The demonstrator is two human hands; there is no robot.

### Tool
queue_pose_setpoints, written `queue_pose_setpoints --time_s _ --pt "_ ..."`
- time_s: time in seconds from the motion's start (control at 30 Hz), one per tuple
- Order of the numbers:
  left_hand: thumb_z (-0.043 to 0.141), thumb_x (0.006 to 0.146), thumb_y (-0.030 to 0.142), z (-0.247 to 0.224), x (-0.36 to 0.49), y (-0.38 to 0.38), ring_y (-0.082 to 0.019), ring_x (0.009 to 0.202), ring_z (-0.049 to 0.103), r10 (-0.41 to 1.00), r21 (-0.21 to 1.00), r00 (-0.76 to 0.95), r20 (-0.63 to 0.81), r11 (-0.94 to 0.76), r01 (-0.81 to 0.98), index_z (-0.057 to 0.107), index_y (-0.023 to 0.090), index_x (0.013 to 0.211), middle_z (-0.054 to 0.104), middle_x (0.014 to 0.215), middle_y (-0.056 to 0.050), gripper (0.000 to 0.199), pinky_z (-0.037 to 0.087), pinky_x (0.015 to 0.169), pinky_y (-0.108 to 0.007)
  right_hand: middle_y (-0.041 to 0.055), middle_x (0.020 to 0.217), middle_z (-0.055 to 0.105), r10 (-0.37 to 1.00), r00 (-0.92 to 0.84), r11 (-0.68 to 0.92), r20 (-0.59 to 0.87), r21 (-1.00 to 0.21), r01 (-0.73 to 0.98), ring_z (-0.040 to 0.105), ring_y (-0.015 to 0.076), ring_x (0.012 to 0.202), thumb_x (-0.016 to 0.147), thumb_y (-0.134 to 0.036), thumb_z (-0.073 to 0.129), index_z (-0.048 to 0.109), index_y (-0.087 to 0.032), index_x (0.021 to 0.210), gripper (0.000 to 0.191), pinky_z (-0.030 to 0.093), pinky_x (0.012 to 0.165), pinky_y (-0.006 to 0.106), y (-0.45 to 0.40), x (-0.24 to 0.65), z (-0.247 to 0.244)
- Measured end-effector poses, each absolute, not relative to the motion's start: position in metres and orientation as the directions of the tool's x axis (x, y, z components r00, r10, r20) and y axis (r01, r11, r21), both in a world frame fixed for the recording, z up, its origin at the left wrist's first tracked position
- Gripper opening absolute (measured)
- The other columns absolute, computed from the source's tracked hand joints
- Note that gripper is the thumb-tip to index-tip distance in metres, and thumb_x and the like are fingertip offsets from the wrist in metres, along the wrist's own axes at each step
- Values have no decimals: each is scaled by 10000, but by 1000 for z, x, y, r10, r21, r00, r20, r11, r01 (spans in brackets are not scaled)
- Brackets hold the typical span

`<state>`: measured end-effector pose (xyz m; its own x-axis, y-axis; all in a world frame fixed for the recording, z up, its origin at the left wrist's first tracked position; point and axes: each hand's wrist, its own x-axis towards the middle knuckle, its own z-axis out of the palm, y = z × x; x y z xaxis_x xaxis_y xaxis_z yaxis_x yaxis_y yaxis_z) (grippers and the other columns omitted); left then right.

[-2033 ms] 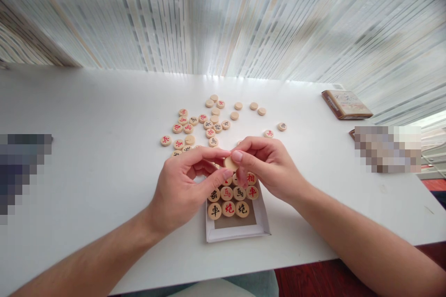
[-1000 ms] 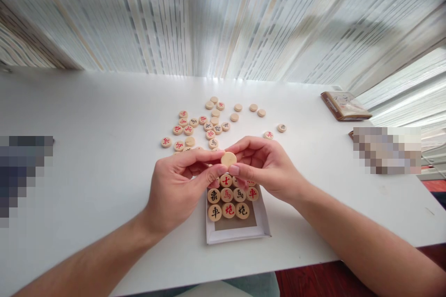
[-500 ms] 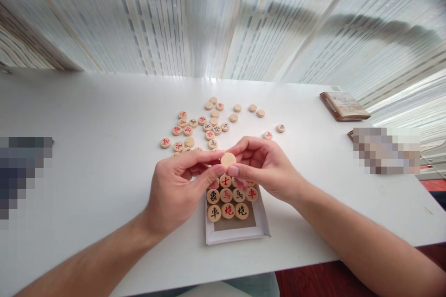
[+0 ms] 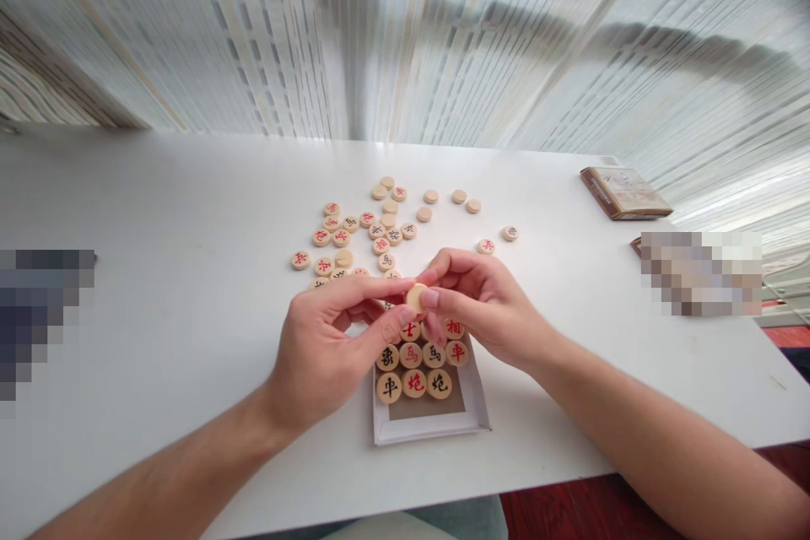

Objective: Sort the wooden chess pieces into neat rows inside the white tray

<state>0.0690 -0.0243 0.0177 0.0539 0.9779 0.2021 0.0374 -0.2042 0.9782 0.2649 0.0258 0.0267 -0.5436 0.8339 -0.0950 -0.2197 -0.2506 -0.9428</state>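
Observation:
A round wooden piece (image 4: 416, 298), its visible face blank, is pinched between the fingertips of both hands above a white open box (image 4: 431, 430). My left hand (image 4: 335, 337) grips it from the left, thumb and index finger on its edge. From the right, my right hand (image 4: 484, 304) holds it with the thumb over its face. In the box lie rows of pieces with red and black characters, among them a red-marked piece (image 4: 414, 383) and a black-marked piece (image 4: 439, 384). My fingers partly hide the upper rows.
Several loose pieces, such as a red-marked one (image 4: 300, 260) and a blank one (image 4: 431, 197), lie scattered beyond my hands on the white table (image 4: 158, 270). A brown-edged box (image 4: 626, 192) sits at the back right, with a blurred item nearer.
The piece between my fingers has turned and shifted slightly right. My right thumb covers more of it, and my left fingers have shifted a little. The pieces in the box have not moved.

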Motion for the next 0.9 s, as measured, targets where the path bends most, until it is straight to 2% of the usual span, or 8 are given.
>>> queue_pose_setpoints --time_s 0.27,0.4,0.57,0.73,0.9 --pt "816 902 169 19 68 -24 -155 745 777 970 970 75 233 -237 55 859 232 1090 833 918 -39 203 668 672 -232 -4 673 753 840 -531 -255 -112 -945 -205 653 94 512 729 -263 998 693 -166 830 336 551 481 177 25 264 25" --pt "808 907 189 19 68 -24 -164 743 777 976 975 68 209 -213 60 852 217 1088 831 911 -43 189 669 667 -242 14 720 770 837 -541 -212 -75 -958 -195 682 113 529 815 -346 942 708 -166 847 297 568 484 197 24 265 26" --pt "796 896 192 22 67 -21 -159 684 769 990 990 28 138 -139 20 843 199 1057 835 915 -46 168 662 610 -236 3 651 733 830 -555 -189 -58 -965 -182 707 133 533 938 -405 831 775 -167 969 247 575 483 197 24 266 26" --pt "748 933 197 24 66 -18 -110 590 720 992 991 -1 130 -130 13 842 202 982 815 833 -15 106 626 564 -188 5 709 752 841 -539 -168 -42 -968 -186 678 110 547 829 -296 933 810 -176 980 229 586 516 194 23 263 27" --pt "792 929 242 22 68 -15 -134 586 750 995 995 -34 99 -99 -4 827 176 961 820 817 -29 82 641 544 -203 34 797 787 874 -485 -117 -31 -982 -146 664 113 545 786 -329 960 813 -179 964 275 604 502 220 20 262 27"
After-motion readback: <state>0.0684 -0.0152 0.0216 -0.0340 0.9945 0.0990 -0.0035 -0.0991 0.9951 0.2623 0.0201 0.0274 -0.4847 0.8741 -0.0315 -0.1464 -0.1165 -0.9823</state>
